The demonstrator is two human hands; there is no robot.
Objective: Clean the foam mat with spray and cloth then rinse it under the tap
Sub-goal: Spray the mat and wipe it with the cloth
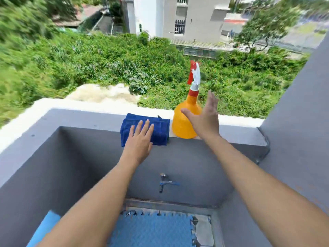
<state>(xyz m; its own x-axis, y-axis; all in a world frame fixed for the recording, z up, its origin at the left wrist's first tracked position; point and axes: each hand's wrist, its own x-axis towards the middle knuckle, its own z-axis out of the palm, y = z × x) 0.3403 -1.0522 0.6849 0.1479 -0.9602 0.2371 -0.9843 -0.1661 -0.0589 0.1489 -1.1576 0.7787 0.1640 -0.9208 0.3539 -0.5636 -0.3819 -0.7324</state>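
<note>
Foam mat (153, 229), blue with jigsaw edges, lies near on the floor below a wall tap (164, 183). Left hand (139, 139) rests flat, fingers straight, on the folded blue cloth (160, 127) on the far ledge (74, 115). Right hand (204, 118), spread and holding nothing, is just beside the orange spray bottle (183, 122).

We see bright daylight over the whole view, with the far greenery (89, 65) and the pale building (178, 15) strongly lit, almost washed out on the white walls. The grey parapet wall (195, 157) near us lies in even shade, and the tap (164, 183) throws only a soft shadow. Motion blur smears the top left trees and the top right corner (the streaking runs outward from the centre). The spray bottle (187, 118) has a smeared nozzle. Wide-angle distortion bends the ledge (44, 104) and stretches both forearms at the near edge.
</note>
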